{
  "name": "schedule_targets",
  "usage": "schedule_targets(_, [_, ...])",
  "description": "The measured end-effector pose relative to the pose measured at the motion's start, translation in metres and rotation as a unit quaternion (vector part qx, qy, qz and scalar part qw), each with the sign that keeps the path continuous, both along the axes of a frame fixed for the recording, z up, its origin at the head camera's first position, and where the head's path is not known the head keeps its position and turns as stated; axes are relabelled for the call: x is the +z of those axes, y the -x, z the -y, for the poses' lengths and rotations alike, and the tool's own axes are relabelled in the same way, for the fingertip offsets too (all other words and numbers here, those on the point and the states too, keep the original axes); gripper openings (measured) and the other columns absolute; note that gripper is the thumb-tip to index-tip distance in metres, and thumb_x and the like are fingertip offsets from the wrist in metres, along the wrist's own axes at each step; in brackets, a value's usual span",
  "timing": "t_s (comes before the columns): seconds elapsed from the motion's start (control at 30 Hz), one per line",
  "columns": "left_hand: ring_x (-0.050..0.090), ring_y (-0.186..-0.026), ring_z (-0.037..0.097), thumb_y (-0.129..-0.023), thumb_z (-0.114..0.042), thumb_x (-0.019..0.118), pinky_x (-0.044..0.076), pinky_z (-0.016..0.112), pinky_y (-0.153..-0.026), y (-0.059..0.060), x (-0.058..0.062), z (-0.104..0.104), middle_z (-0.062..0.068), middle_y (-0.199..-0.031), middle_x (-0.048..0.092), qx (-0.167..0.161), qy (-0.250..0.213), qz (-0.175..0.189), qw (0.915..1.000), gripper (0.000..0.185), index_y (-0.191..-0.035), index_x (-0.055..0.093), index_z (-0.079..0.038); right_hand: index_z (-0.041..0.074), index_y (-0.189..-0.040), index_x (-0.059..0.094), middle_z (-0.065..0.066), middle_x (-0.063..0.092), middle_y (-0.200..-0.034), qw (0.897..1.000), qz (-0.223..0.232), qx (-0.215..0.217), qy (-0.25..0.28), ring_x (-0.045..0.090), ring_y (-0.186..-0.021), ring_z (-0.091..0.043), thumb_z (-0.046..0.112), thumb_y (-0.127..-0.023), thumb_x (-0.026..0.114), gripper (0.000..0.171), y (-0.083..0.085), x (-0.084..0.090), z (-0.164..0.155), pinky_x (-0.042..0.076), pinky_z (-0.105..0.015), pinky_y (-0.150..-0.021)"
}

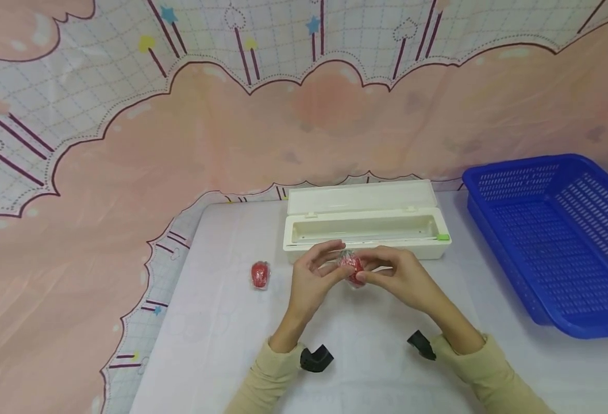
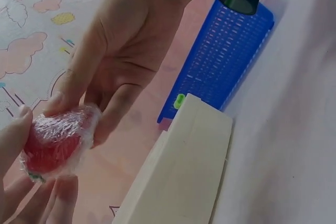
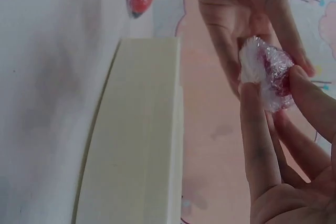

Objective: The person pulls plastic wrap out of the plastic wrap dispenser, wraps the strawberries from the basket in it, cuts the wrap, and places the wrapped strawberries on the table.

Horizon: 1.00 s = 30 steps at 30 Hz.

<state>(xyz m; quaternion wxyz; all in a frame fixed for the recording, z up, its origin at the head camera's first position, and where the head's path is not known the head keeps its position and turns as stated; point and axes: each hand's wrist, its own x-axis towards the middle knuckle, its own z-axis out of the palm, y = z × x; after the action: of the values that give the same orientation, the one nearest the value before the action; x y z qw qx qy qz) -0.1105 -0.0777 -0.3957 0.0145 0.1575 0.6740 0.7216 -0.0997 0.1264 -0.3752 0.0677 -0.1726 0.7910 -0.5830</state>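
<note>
A red strawberry (image 1: 351, 267) with a green top, wrapped in clear crinkled plastic film, is held up between both hands just in front of a long white box (image 1: 366, 250). My left hand (image 1: 311, 277) pinches it from one side with thumb and fingers. From the other side my right hand (image 1: 404, 278) pinches it too. In the right wrist view, film bunches up on one side of the strawberry (image 3: 273, 74). The white box, which looks like a cling film dispenser, has its lid raised and a green slider (image 1: 442, 237) at its right end.
Another red, film-wrapped piece (image 1: 260, 275) lies on the white tabletop (image 1: 216, 333), left of the box. A large blue plastic basket (image 1: 528, 293) stands at the right. Behind the table hangs a pink patterned cloth (image 1: 262, 138). Black wrist mounts (image 1: 316, 359) sit by the sleeves.
</note>
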Motion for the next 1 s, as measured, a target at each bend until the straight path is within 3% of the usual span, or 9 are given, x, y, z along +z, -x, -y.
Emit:
schedule_targets(0.2, [0.064, -0.11, 0.017, -0.088, -0.013, 0.076, 0.057, 0.03, -0.089, -0.0031, -0.0047, 0.0005, 0.019, -0.124, 0.063, -0.012, 0.001, 0.03, 0.9995, 0.049, -0.13, 0.059, 0.003, 0.0, -0.12, 0.068, -0.014, 0.07, -0.113, 0.999, 0.012, -0.034, 0.022, 0.069, -0.096, -0.02, 0.01, -0.087, 0.075, 0.035, -0.0026, -0.0001, 0.0001, 0.059, -0.027, -0.082])
schedule_targets(0.47, [0.062, -0.112, 0.02, -0.087, -0.007, 0.076, 0.057, 0.032, -0.09, -0.0074, -0.0014, -0.0005, 0.02, -0.126, 0.061, -0.021, -0.013, 0.02, 0.9995, 0.054, -0.137, 0.056, 0.001, 0.001, -0.119, 0.071, -0.015, 0.071, -0.116, 0.996, 0.036, -0.069, 0.04, 0.071, -0.102, -0.024, 0.014, -0.087, 0.077, 0.035, -0.0036, 0.0003, 0.0024, 0.058, -0.029, -0.085])
schedule_targets(0.73, [0.064, -0.106, 0.04, -0.088, -0.001, 0.073, 0.058, 0.034, -0.086, -0.0091, 0.0016, -0.0018, 0.021, -0.122, 0.061, -0.025, -0.024, 0.023, 0.9991, 0.045, -0.131, 0.061, 0.001, -0.001, -0.118, 0.07, -0.017, 0.072, -0.115, 0.996, 0.036, -0.065, 0.058, 0.073, -0.098, -0.021, 0.013, -0.086, 0.077, 0.035, -0.0052, -0.0002, 0.004, 0.058, -0.027, -0.083])
schedule_targets(1.0, [0.068, -0.103, 0.021, -0.085, -0.001, 0.076, 0.058, 0.034, -0.087, -0.0088, 0.0025, -0.0014, 0.021, -0.117, 0.066, -0.013, -0.007, 0.039, 0.9991, 0.049, -0.132, 0.06, 0.001, -0.002, -0.12, 0.068, -0.016, 0.073, -0.109, 0.996, 0.046, -0.062, 0.032, 0.074, -0.094, -0.021, 0.015, -0.087, 0.077, 0.038, -0.0067, -0.0003, 0.0016, 0.059, -0.028, -0.082])
